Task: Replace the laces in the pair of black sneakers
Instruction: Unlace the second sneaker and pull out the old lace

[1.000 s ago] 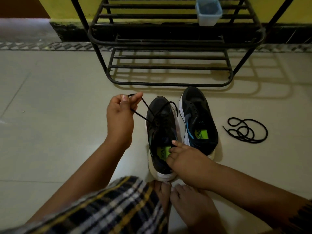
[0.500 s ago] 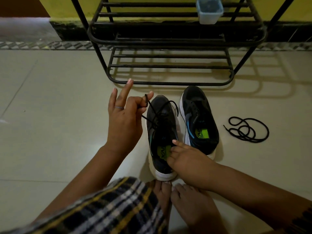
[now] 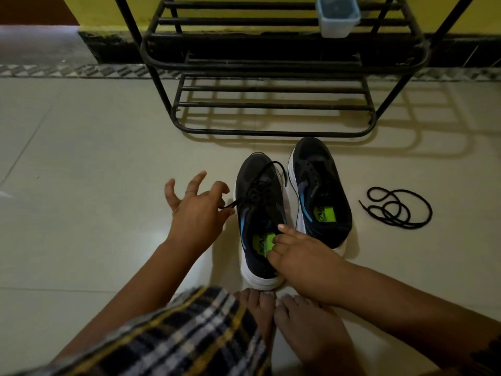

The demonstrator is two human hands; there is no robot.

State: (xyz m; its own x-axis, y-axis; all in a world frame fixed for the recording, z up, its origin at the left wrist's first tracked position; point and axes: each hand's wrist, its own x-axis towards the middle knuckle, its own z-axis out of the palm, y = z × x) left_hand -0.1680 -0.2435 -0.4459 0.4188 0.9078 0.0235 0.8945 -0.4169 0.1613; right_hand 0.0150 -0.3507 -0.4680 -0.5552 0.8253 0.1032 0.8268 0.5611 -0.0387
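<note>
Two black sneakers with white soles stand side by side on the floor, toes toward the rack. The left sneaker (image 3: pixel 257 213) has a black lace (image 3: pixel 260 177) threaded in its eyelets, one end looping over the toe. My left hand (image 3: pixel 196 213), just left of that shoe, pinches the lace's other end between thumb and forefinger, remaining fingers spread. My right hand (image 3: pixel 295 256) grips the left sneaker's collar at the heel, over the green insole. The right sneaker (image 3: pixel 320 191) shows no lace. A loose black lace (image 3: pixel 395 208) lies coiled on the floor to the right.
A black metal shoe rack (image 3: pixel 271 104) stands right behind the sneakers, with a pale plastic container (image 3: pixel 337 16) on its upper shelf. My bare feet (image 3: pixel 292 321) and a plaid cloth (image 3: pixel 189 335) lie near the bottom. Pale tiled floor (image 3: pixel 81 185) surrounds everything.
My left hand came down and toward me beside the shoe, still pinching the lace end, with its other fingers now spread. My right hand stayed on the heel.
</note>
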